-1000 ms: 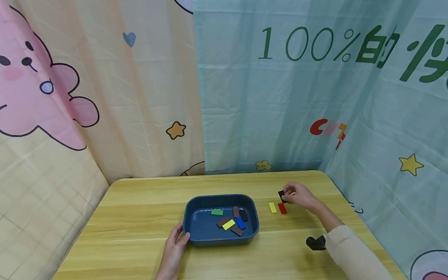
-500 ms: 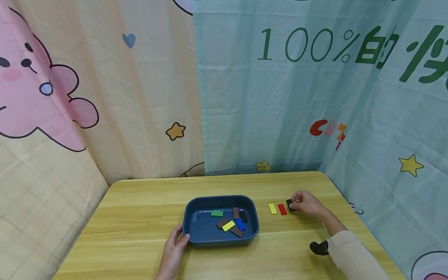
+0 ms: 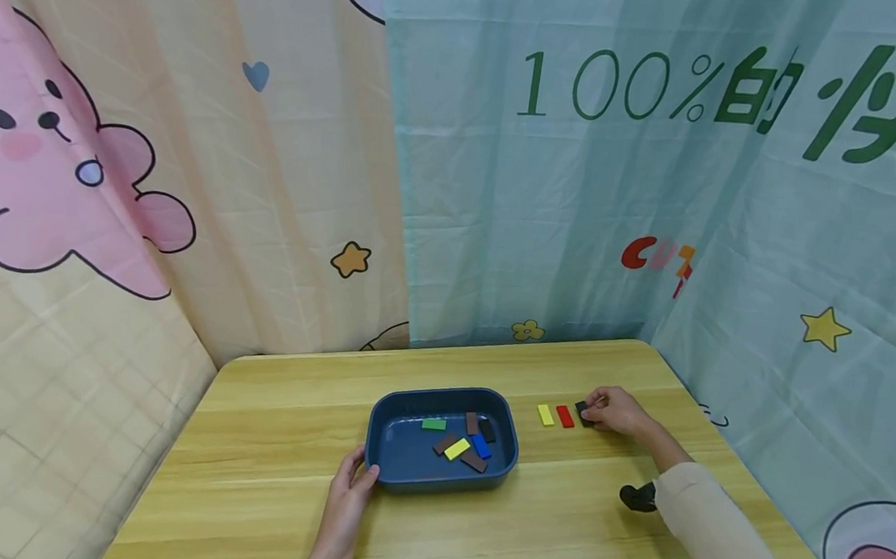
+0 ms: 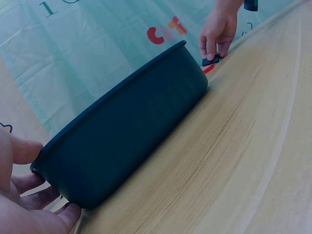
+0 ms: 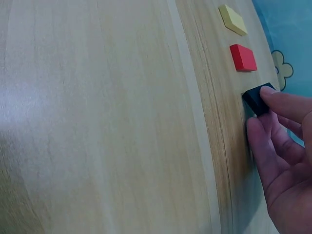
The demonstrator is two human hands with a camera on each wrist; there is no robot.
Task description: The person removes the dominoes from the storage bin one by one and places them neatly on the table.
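Observation:
My right hand (image 3: 617, 410) pinches a black domino-like block (image 5: 257, 99) between thumb and fingers, close over the table. Beside it lie a red block (image 3: 565, 416) and then a yellow block (image 3: 545, 415), forming a row with the black one. At the near left corner of a dark blue plastic bin (image 3: 439, 484), my left hand (image 3: 350, 492) grips the wall, thumb at the rim and fingers lower down. Inside the bin are several loose blocks: a green block (image 3: 433, 424), a blue block (image 3: 482, 446), a yellow one, a black one and several brown ones.
The pale wooden table (image 3: 260, 455) carries the bin near its middle. Printed curtains (image 3: 525, 233) hang behind and at both sides of it. A black device (image 3: 638, 496) sits at my right wrist, by the cream sleeve (image 3: 708, 516).
My right hand has carried the black block rightward and nearer, from above the red block to its right side, and lowered it. The left hand stays on the bin.

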